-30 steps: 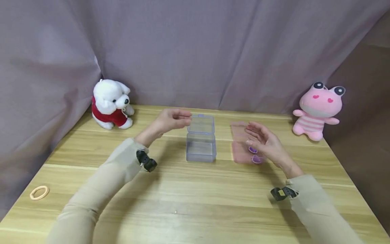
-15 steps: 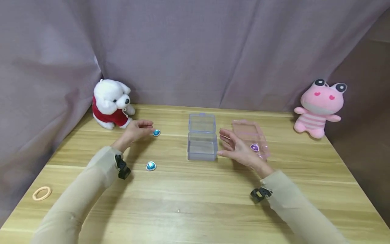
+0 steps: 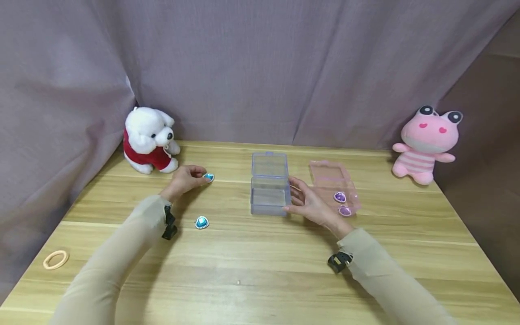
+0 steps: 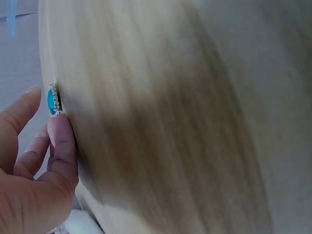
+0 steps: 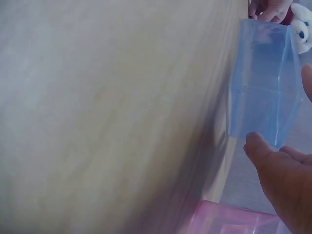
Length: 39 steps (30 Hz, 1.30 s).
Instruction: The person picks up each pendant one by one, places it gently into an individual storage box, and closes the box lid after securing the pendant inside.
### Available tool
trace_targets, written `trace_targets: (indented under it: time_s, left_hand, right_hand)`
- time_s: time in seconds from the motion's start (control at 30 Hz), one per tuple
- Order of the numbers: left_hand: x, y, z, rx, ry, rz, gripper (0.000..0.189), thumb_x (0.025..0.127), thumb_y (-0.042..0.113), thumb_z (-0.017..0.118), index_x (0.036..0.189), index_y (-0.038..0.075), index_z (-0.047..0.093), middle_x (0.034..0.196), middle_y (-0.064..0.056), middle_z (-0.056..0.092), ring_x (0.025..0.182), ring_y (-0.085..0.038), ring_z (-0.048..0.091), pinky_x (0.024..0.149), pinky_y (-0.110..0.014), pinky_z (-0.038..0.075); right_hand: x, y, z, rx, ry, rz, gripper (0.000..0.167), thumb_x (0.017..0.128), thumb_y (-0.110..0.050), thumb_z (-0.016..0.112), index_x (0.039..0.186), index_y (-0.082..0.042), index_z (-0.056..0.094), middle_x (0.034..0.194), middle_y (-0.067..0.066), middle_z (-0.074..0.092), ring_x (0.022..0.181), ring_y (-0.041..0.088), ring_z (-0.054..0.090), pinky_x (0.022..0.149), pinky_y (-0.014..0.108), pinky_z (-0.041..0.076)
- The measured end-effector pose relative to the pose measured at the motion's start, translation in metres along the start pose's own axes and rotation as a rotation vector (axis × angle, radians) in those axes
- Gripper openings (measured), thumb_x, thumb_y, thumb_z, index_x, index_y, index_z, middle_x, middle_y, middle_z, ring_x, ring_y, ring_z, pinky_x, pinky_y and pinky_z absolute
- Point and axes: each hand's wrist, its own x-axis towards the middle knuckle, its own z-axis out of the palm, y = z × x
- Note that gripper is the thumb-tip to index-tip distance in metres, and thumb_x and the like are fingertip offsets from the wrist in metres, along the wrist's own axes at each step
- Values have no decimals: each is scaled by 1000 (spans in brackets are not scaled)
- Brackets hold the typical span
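My left hand (image 3: 184, 181) is at a blue heart-shaped gem (image 3: 209, 177) with a pale beaded rim. In the left wrist view, one fingertip touches the edge of this gem while another digit stands apart from it. A second blue gem (image 3: 201, 222) lies nearer the front. My right hand (image 3: 310, 203) is at the right side of a clear bluish plastic box (image 3: 269, 209), its lid raised at the back. Its thumb is by the front right corner, the other fingers beside the right wall, with no firm grip visible.
Right of the box lies an opened pink transparent case (image 3: 327, 171), with a purple gem (image 3: 339, 197) and another purple gem (image 3: 345, 211) at it. A white plush dog (image 3: 148, 135) and pink plush frog (image 3: 424, 144) sit at the back. A tan ring (image 3: 56, 260) lies far left.
My left hand moved left from beside the box, leaving two blue gems in view on the table, and now touches the farther one. The right hand moved left from the pink case to the clear box.
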Motion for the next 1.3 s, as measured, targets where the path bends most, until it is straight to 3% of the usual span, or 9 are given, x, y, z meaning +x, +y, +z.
trace_targets:
  time_s: [0.37,0.57,0.77,0.9,0.97,1.03,1.2,1.3]
  left_hand:
    - [2,2,5,98,66,37,33,83,15,71,109,-3,64,98,-13,63,85,-12,51,68,-14,41]
    - [1,6,6,150,85,86,26,80,11,73,103,-1,65,92,-12,65,80,-13,52,67,-18,42]
    - [1,8,10,146,79,126,24,79,3,73,100,-1,64,89,-16,66,63,-10,54,52,-16,46]
    - [0,11,11,144,93,145,22,80,6,73,100,0,66,90,-14,67,70,-11,58,56,-15,47]
    - [1,14,11,98,87,160,23,80,6,73,101,0,66,88,-12,67,73,-10,57,58,-14,47]
    - [0,21,13,15,57,154,25,81,6,72,104,-1,65,85,-8,65,73,-7,56,59,-13,46]
    - [-7,54,25,-252,-132,113,32,84,3,68,113,-6,60,81,1,59,69,-4,57,70,-22,56]
    - [-11,75,38,-317,-246,120,33,84,-1,66,115,-9,59,82,0,59,71,-5,60,81,-31,57]
  right_hand:
    - [2,4,2,24,16,15,84,80,11,63,145,8,9,150,30,14,137,45,21,111,45,27]
    - [2,3,1,24,18,17,84,80,12,63,145,7,10,150,30,15,137,45,21,111,44,28]
    - [2,2,2,36,16,29,83,80,12,62,144,6,10,149,30,16,137,45,22,110,44,30]
    - [2,2,3,44,15,33,82,80,12,62,144,6,11,149,31,16,137,45,22,110,44,30]
    - [3,2,4,43,15,35,82,80,12,62,144,6,11,149,31,16,137,45,22,110,45,30]
    - [3,2,4,44,14,38,81,81,11,62,144,6,11,149,31,16,137,45,22,111,45,29]
    - [3,2,3,38,18,41,82,81,11,63,144,6,11,149,31,17,137,45,21,111,46,28]
    - [2,1,3,36,25,40,82,80,11,63,144,7,11,148,32,17,137,46,22,111,46,28]
